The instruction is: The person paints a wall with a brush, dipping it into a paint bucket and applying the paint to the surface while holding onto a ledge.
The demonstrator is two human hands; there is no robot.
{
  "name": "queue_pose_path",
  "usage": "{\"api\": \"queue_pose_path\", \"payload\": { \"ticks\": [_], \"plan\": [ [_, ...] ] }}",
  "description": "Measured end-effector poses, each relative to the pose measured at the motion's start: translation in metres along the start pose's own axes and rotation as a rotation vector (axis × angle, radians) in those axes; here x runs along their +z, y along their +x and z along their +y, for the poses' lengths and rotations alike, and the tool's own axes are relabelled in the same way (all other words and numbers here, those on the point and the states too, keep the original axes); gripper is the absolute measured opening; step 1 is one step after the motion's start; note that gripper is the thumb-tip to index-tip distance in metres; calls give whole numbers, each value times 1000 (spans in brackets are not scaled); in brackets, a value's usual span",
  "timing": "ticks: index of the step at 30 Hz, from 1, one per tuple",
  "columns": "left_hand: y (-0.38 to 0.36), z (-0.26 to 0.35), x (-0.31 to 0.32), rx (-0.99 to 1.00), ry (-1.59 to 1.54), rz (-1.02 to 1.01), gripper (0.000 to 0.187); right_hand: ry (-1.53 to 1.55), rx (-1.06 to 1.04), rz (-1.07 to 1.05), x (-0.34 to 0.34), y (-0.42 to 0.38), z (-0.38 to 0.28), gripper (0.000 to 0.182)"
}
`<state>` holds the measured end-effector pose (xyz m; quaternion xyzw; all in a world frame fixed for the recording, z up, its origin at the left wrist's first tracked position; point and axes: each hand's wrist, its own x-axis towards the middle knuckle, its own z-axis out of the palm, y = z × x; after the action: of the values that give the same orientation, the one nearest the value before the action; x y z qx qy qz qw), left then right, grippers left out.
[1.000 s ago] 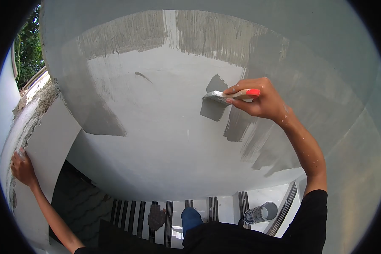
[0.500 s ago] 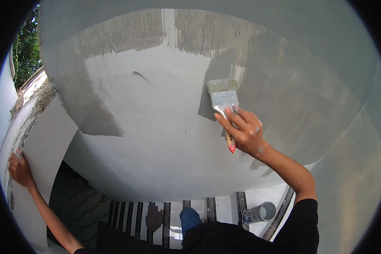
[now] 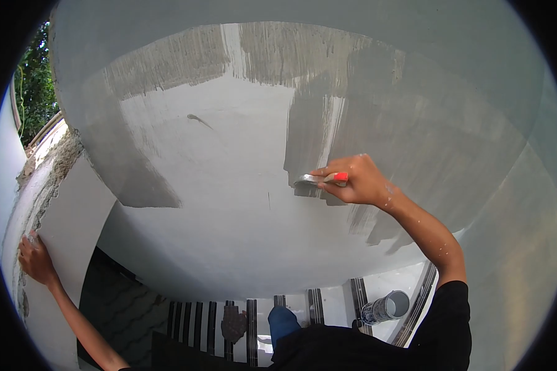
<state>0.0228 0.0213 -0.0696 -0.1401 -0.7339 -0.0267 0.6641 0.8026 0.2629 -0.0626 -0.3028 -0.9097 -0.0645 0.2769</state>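
My right hand (image 3: 359, 179) is closed round a flat paintbrush (image 3: 308, 179). Its red-tipped handle points right, and its bristles press against the curved wall (image 3: 229, 148) at the lower end of a dark, wet-looking stroke. Pale specks dot my right hand and forearm. At far left, my left hand (image 3: 36, 258) grips the rough, broken top edge (image 3: 46, 179) of a low white wall, its fingertips partly hidden. Dark grey patches cover the curved wall's upper band, left side and right half; its middle is lighter.
Below are white steps with black stripes (image 3: 252, 334). A paint-stained can (image 3: 384, 309) stands on them at right, near my body. A dark brown crumpled thing (image 3: 234, 323) lies beside my blue-clad leg (image 3: 283, 324). Green leaves (image 3: 36, 86) show at upper left.
My right hand has drawn the brush downward along the wall, tilting it from upright to nearly level and extending the dark stroke. My left hand stays on the rough edge. The view has shifted slightly.
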Motion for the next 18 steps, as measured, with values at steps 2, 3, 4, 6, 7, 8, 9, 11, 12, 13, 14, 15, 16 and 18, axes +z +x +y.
{"api": "queue_pose_path", "payload": {
  "ticks": [2,3,4,6,7,8,9,11,12,13,14,15,16,18],
  "plan": [
    [2,4,-13,-4,7,-1,44,44,-25,62,-43,23,-3,15],
    [3,4,-18,-5,13,-3,44,29,-72,115,-65,34,-1,17],
    [4,4,-17,-8,12,5,43,16,-117,167,-85,44,0,19],
    [3,4,-17,-1,5,16,43,-21,-175,267,-128,65,-7,21],
    [2,3,-15,9,18,23,42,-28,-251,342,-145,75,-6,23],
    [1,2,-11,17,30,30,42,-38,-327,416,-158,82,-9,26],
    [1,2,-9,23,41,37,41,-123,-304,465,-168,84,-20,24],
    [2,3,-13,20,49,20,40,-296,-257,559,-182,90,-49,21],
    [2,3,-16,19,54,11,40,-377,-207,586,-180,88,-74,20],
    [2,4,-18,21,54,7,40,-484,-253,599,-169,84,-65,25],
    [2,4,-19,21,56,5,40,-591,-299,613,-145,77,-44,29],
    [3,5,-20,17,58,3,39,-699,-348,629,-120,72,-24,33],
    [2,4,-14,20,43,21,39,-716,-342,605,-91,62,-13,36],
    [-1,0,1,15,20,56,39,-686,-317,527,-36,29,-12,38]
  ]
}}
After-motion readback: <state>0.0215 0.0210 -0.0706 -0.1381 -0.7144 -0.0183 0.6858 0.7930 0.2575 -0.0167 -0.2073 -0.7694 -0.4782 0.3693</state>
